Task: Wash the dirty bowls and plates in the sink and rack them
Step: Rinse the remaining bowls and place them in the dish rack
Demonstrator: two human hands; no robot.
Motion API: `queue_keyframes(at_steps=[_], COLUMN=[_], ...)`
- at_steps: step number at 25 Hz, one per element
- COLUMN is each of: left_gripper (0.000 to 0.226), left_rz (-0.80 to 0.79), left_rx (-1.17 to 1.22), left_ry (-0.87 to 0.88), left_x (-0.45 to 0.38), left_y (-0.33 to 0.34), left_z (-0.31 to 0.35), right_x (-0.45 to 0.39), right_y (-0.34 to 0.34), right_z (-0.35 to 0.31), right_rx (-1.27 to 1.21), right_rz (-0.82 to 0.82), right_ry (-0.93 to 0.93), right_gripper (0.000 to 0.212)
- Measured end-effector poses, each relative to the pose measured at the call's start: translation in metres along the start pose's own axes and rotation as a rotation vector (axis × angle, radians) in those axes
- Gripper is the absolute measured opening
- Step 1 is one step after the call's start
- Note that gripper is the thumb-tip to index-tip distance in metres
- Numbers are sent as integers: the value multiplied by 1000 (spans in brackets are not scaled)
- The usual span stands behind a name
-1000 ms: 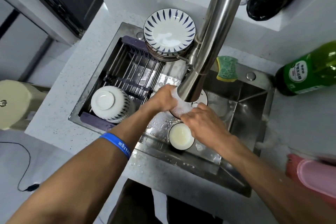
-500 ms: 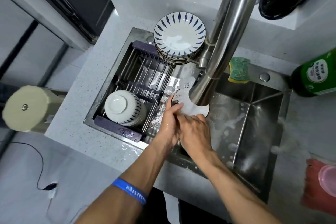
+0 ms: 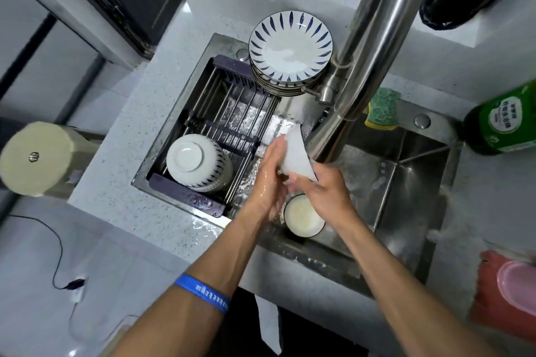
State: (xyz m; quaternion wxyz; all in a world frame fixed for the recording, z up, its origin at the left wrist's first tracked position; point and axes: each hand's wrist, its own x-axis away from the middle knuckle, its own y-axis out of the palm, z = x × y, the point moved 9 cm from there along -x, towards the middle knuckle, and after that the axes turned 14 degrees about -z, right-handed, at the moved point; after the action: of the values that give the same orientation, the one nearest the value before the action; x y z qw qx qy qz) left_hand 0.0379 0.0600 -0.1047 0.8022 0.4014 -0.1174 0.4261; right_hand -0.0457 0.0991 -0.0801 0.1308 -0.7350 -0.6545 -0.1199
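White bowl (image 3: 295, 155) (tilted, under faucet (image 3: 345, 113)): gripped between left hand (image 3: 268, 180) and right hand (image 3: 326, 191), over sink (image 3: 406, 182).

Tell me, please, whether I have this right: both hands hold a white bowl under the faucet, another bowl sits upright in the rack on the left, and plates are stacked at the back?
Nearly. The head view shows the bowl in the rack upside down, base up, not upright. The rest stands: left hand and right hand hold a white bowl under the faucet, and plates are stacked at the back.

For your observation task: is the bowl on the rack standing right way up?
No. The bowl lies upside down on the rack, its foot facing up.
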Motion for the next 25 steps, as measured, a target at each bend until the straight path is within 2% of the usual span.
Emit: queue_keyframes(at_steps=[2, 4, 6, 8, 9, 11, 13, 15, 16, 17, 18, 20, 23, 24, 25], left_gripper=[69, 74, 78, 87, 91, 97, 98, 97, 97, 97, 97, 98, 105, 105, 101], left_rz=[3, -35, -24, 84, 156, 342, 537, 638, 639, 618, 582, 523, 484, 504, 536], left_rx=[-151, -454, -640, -731, -836, -1211, -1545, -1565, -1534, -1528, -1543, -1535, -1509, -1582, -1664], left_ry=[-78, -138, -151, -91, -57, -26, -32, -131, -192, -240, -271, -293, -352, -334, -244], left_x=[-3, -1, 6, 19, 29, 52, 77, 82, 77, 72, 65, 57, 52, 52, 55], left_y=[-12, -7, 1, -5, -12, -31, -47, -75, -89, -99, -108, -121, -140, -136, -125], left_z=[14, 30, 45, 73, 91, 129, 165, 177, 174, 167, 158, 148, 143, 147, 154], right_x=[-1, 1, 0, -7, -10, -10, -2, 11, 16, 23, 30, 36, 26, 25, 24], right_y=[-3, 2, 14, 23, 27, 23, 5, -22, -30, -35, -39, -44, -40, -40, -40], right_z=[12, 14, 17, 21, 25, 46, 81, 116, 130, 144, 161, 192, 224, 229, 233], right_rx=[-454, -729, -1008, -1190, -1190, -963, -595, -158, 84, 292, 425, 503, 511, 500, 483], right_rz=[-7, 6, 7, 4, 8, 55, 170, 270, 263, 237, 218, 175, 134, 152, 174], right_ry=[30, 45, 88, 156, 221, 385, 490, 563, 622, 689, 759, 843, 877, 889, 890], right_gripper=[26, 28, 29, 31, 36, 42, 27, 18, 14, 15, 27, 46, 50, 50, 48])
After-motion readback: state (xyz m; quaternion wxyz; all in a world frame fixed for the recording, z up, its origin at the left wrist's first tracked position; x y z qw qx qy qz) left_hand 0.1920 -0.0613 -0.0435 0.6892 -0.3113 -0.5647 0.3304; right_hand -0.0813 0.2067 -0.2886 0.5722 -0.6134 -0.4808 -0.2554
